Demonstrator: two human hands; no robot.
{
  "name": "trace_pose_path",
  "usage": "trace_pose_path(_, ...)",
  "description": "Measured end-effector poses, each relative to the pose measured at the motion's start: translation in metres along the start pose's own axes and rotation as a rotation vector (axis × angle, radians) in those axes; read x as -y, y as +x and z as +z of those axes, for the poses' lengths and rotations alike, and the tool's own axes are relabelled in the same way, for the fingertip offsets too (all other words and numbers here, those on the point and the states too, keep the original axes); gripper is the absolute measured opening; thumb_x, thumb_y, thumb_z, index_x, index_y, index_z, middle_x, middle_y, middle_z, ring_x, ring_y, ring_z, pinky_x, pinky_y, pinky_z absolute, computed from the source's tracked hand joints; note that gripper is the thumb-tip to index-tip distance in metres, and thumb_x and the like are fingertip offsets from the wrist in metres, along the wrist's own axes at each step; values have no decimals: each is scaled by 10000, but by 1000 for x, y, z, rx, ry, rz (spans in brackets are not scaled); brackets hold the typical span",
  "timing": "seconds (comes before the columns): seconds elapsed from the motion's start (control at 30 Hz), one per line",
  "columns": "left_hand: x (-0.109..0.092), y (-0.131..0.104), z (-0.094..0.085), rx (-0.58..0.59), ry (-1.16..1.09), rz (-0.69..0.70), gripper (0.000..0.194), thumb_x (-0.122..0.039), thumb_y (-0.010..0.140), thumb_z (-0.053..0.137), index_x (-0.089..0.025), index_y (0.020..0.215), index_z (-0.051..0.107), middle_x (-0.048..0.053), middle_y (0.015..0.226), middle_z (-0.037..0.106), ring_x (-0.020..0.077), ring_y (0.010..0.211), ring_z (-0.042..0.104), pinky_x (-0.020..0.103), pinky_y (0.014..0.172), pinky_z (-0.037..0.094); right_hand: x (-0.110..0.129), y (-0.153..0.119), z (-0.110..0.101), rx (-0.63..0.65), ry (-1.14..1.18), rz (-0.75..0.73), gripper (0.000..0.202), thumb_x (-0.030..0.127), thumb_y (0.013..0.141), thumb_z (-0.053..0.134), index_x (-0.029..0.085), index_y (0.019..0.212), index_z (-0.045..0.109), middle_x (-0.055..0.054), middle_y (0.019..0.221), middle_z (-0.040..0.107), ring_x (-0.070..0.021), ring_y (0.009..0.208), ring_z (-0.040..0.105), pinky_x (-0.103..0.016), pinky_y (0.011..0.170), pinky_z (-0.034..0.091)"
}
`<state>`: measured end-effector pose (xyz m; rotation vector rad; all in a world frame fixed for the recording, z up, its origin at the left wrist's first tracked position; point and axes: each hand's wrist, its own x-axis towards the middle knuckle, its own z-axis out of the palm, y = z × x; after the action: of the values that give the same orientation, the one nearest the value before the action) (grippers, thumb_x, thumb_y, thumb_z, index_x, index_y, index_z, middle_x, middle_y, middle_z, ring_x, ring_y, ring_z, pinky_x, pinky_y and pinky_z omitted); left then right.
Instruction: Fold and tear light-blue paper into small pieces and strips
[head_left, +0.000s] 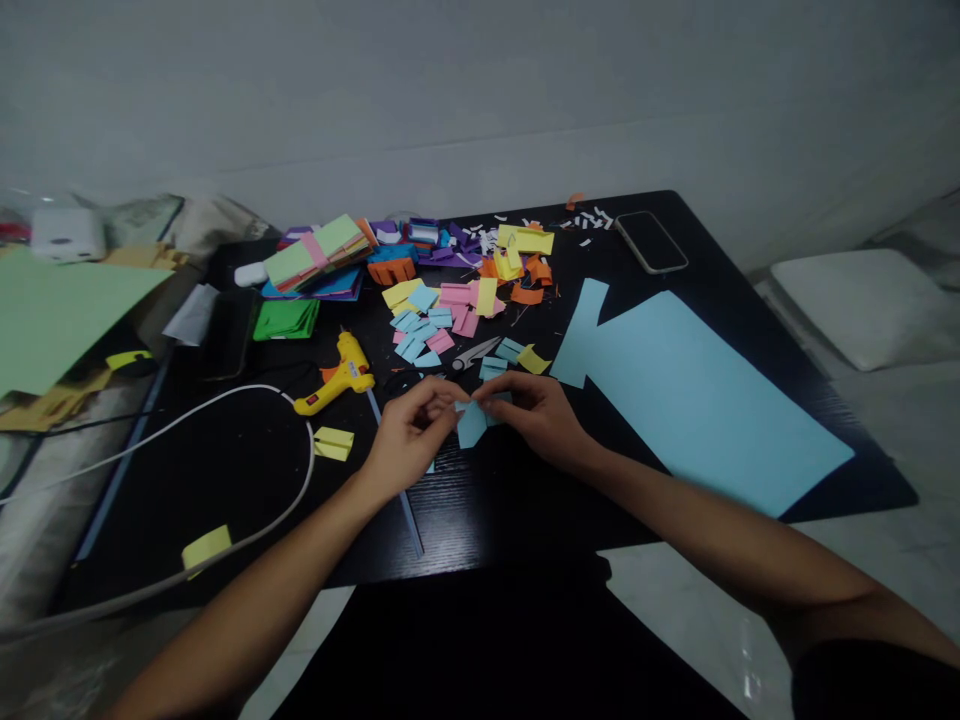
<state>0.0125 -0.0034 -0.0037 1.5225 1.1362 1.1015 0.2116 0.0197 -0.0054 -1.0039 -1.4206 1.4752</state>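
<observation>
Between my two hands is a small piece of light blue paper (472, 427), creased and held near the table's front edge. My left hand (414, 425) pinches its left side, fingers curled in. On the other side, my right hand (541, 412) grips it with thumb and forefinger, fingertips almost meeting the left ones. Just beyond the hands lie scissors (475, 353), their handles partly hidden, among small folded blue paper pieces (414, 335). A yellow hot glue gun (346, 374) rests left of my left hand, with a glue stick (405, 510) extending from it.
Large light blue sheets (705, 400) lie on the right of the black table (247, 480). A phone (651, 242) is at the back right. Paper bundles (315, 255) and coloured scraps (525, 270) fill the back. A white cable (309, 470) loops across the left side.
</observation>
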Motion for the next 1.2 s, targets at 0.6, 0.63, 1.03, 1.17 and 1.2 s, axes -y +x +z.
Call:
trace_pose_path(0.6, 0, -3, -1, 19, 110, 3, 158, -342, 959, 670, -195, 1014, 690, 12, 809, 695, 144, 700, 634, 257, 657, 507, -4, -3, 4, -78, 7, -58, 294, 460, 756, 898, 227, 876, 765, -24, 904, 778, -194, 864, 720, -353, 828, 592)
trace_pose_path(0.63, 0, -3, -1, 15, 134, 4, 159, -353, 966, 672, -197, 977, 699, 3, 781, 681, 138, 682, 621, 252, 644, 495, -4, -3, 4, -85, 17, -61, 293, 459, 753, 901, 231, 872, 762, -21, 904, 776, -191, 866, 721, -357, 839, 596)
trace_pose_path(1.03, -2, -2, -2, 15, 236, 89, 153, -327, 992, 650, -201, 934, 715, 1, 785, 688, 133, 686, 607, 257, 656, 482, 1, -3, 0, -12, -149, -44, 179, 407, 852, 826, 231, 871, 799, -15, 853, 789, -177, 780, 697, -316, 740, 532)
trace_pose_path(1.17, 1, -2, 0, 7, 188, 52, 153, -337, 990, 652, -199, 951, 708, 2, 792, 685, 126, 674, 594, 249, 635, 472, 1, -2, 0, -17, -131, -46, 198, 422, 855, 815, 227, 869, 786, -19, 869, 789, -181, 807, 703, -322, 774, 539)
trace_pose_path(1.2, 2, -2, 0, 16, 179, 41, 150, -340, 980, 665, -198, 957, 705, 1, 794, 681, 126, 679, 595, 249, 638, 472, 1, -1, 0, -26, -133, -43, 204, 427, 858, 808, 226, 874, 783, -21, 875, 787, -180, 810, 700, -320, 773, 538)
